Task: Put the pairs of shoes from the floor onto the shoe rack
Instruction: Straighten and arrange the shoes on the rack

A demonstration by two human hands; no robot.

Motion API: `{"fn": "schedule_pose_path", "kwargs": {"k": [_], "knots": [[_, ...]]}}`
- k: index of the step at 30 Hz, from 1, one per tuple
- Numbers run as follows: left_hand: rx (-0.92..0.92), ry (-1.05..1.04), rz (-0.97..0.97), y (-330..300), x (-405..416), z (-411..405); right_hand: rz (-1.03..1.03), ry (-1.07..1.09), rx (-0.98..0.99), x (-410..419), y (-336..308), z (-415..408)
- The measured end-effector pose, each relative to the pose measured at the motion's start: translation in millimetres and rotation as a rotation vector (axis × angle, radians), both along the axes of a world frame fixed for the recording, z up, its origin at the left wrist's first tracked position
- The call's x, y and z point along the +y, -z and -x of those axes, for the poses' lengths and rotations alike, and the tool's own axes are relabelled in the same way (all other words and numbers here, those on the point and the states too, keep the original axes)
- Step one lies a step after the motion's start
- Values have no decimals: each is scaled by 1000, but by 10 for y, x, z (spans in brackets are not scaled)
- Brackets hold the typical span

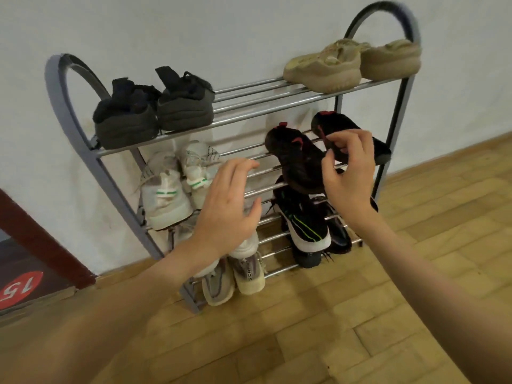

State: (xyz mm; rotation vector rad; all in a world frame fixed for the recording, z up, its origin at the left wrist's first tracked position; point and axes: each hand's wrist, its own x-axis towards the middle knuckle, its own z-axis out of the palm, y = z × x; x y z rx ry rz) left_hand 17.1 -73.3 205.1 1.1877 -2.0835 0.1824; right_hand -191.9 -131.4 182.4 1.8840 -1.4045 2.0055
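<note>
A metal shoe rack (243, 112) with several tiers stands against the white wall. Its top tier holds a dark grey pair (155, 112) on the left and a beige pair (352, 63) on the right. On the second tier sit a white pair (171, 189) and a black pair with red marks (299, 159). Lower tiers carry a black pair with green lines (304, 225) and a cream-grey pair (235, 275). My right hand (349, 173) hovers with fingers spread just in front of the black-red pair. My left hand (230, 206) is open in front of the rack's middle.
Wooden parquet floor (332, 328) spreads in front of the rack. At the left edge a dark red door frame (47, 239) and a red round sign (22, 286) show. No shoes lie on the visible floor.
</note>
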Motion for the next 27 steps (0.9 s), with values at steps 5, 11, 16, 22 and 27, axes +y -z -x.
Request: {"fn": "schedule_pose_path", "kwargs": {"k": [5,11,16,22,27], "knots": [[39,23,-176,-30,-336,450,-167,118,-471,-87,180,363],[38,55,-334,30,-578,765,-456,53,-1142,-332,318,639],[-119,34,-348,96,-676,895,-443,-131,-1350,-562,197,671],[-130,108,-268,97,-806,961,-485,-197,-1195,-661,285,600],[-16,131,-352,214,-796,889,-376,-335,-1238,-517,276,752]]}}
